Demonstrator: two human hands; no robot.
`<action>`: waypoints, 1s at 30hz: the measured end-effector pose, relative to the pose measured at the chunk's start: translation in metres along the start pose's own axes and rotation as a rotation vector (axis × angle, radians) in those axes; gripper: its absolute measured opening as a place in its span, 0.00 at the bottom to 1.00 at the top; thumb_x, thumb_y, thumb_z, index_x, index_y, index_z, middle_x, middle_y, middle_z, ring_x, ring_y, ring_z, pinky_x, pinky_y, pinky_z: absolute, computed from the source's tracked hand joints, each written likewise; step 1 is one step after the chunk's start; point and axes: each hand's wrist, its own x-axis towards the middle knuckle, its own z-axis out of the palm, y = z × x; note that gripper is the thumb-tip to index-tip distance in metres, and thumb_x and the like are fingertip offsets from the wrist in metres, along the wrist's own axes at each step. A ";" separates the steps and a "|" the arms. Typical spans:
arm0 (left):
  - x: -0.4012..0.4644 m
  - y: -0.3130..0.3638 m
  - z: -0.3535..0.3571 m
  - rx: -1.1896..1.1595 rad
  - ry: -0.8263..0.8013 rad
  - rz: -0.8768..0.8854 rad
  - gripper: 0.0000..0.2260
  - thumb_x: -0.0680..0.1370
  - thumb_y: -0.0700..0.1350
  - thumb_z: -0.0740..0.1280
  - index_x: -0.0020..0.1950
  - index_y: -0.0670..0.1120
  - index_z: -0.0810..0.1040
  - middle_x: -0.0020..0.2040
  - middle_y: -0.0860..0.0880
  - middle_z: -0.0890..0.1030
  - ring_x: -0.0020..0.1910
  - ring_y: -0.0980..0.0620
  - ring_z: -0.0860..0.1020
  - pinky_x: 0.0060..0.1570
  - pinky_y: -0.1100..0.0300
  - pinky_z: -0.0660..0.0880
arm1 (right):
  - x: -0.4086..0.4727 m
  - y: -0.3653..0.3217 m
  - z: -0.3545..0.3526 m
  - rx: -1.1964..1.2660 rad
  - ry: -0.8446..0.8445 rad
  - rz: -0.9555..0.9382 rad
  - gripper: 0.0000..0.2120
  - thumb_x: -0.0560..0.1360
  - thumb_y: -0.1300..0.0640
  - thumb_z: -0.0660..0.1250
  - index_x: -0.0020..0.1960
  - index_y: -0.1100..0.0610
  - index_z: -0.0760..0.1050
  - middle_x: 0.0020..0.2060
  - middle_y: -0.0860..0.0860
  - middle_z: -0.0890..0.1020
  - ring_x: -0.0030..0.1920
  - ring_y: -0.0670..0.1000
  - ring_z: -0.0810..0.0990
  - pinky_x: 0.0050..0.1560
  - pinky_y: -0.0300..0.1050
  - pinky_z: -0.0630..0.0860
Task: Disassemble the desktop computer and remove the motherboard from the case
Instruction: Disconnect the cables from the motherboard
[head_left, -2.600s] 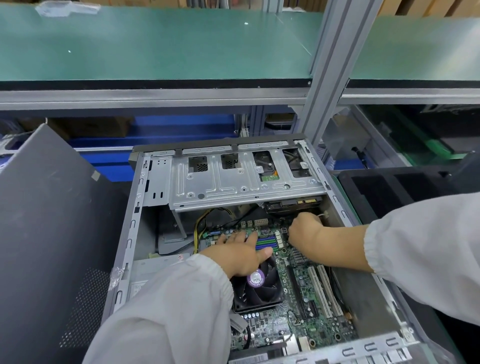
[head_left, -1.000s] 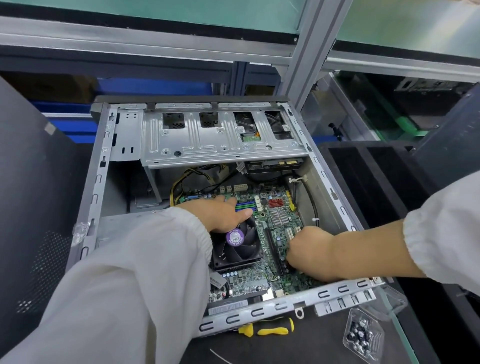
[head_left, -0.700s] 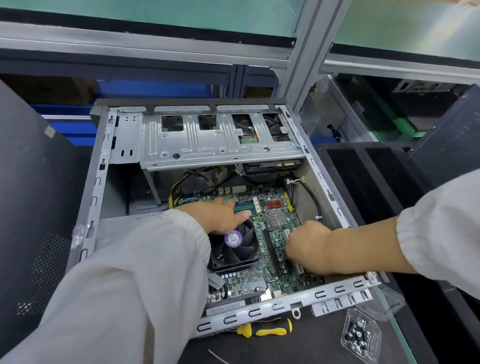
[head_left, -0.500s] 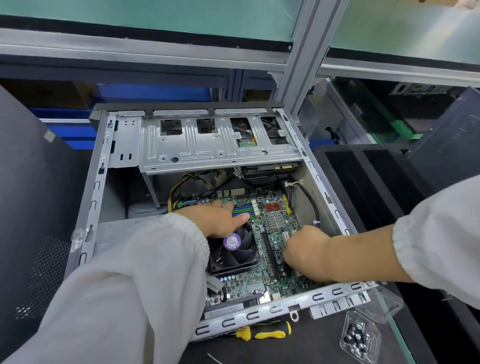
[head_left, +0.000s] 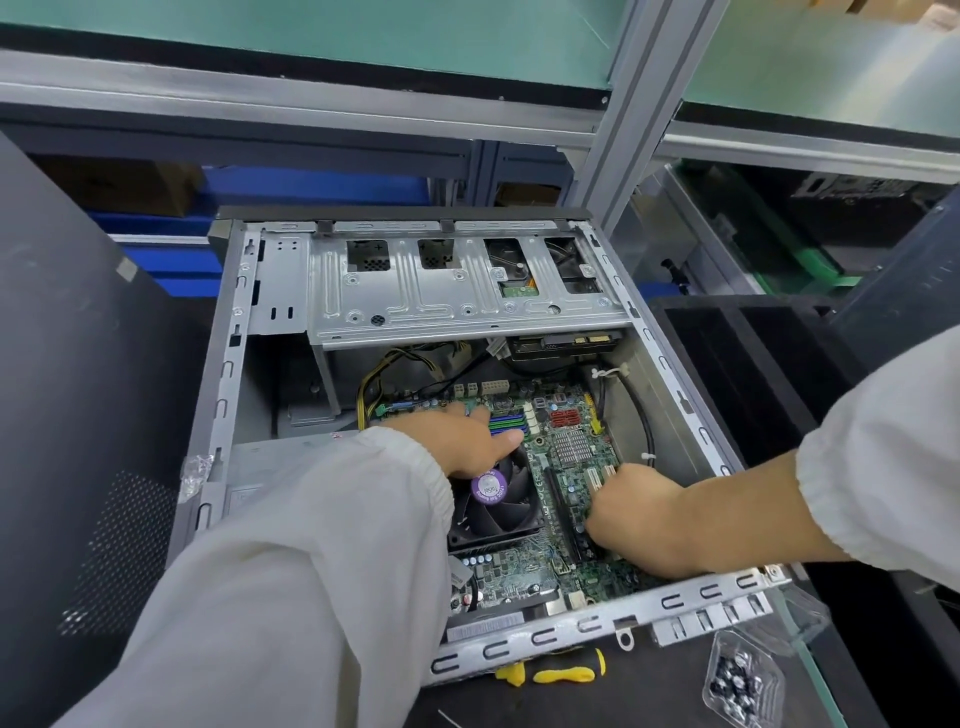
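Fig.: open desktop case (head_left: 228, 395) lying on its side on the bench, seen from above. The motherboard (head_left: 571, 452) sits flat on the case floor, below the silver drive cage (head_left: 447, 291), w/ the CPU fan (head_left: 493, 506) mounted left of centre.

Left hand (head_left: 462, 439): fingers extended and flat, resting across the fan's top edge and the blue/green RAM slots (head_left: 511, 423); it holds nothing. Right hand (head_left: 634, 514): curled over the expansion slots (head_left: 597, 480) near the board's lower right; whether it pinches anything underneath cannot be told (fingertips hidden).

Handling, as a judgement: the board is probably thin, stiff but flex-sensitive, light except for the fan/heatsink mass, so it likely tips toward that side when lifted. Best holds appear to be the bare board edges or the heatsink body, not chips, capacitors or slot latches. Yellow-black cables (head_left: 374, 384) at the top left edge may still tether it.

Beside the case: yellow screwdriver (head_left: 563, 673), clear tray of screws (head_left: 743, 680).
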 end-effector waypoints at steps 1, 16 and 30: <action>0.000 0.000 0.000 0.002 0.005 -0.001 0.31 0.81 0.62 0.43 0.79 0.46 0.44 0.79 0.43 0.46 0.77 0.41 0.49 0.74 0.45 0.50 | 0.000 0.001 -0.001 -0.007 0.006 -0.007 0.09 0.76 0.67 0.60 0.51 0.59 0.77 0.47 0.53 0.82 0.47 0.56 0.79 0.42 0.47 0.75; 0.000 0.002 0.003 -0.010 0.019 -0.006 0.31 0.82 0.61 0.43 0.79 0.46 0.44 0.79 0.43 0.46 0.77 0.42 0.49 0.75 0.46 0.49 | -0.004 0.006 -0.006 0.004 -0.043 0.013 0.08 0.77 0.66 0.61 0.53 0.59 0.76 0.49 0.54 0.81 0.48 0.56 0.79 0.40 0.48 0.72; 0.002 0.000 0.002 -0.023 0.006 -0.006 0.31 0.81 0.62 0.43 0.79 0.47 0.43 0.79 0.44 0.45 0.77 0.42 0.48 0.75 0.44 0.48 | -0.001 0.003 0.003 -0.076 -0.002 -0.077 0.09 0.75 0.68 0.62 0.50 0.60 0.78 0.45 0.55 0.82 0.46 0.57 0.80 0.41 0.47 0.74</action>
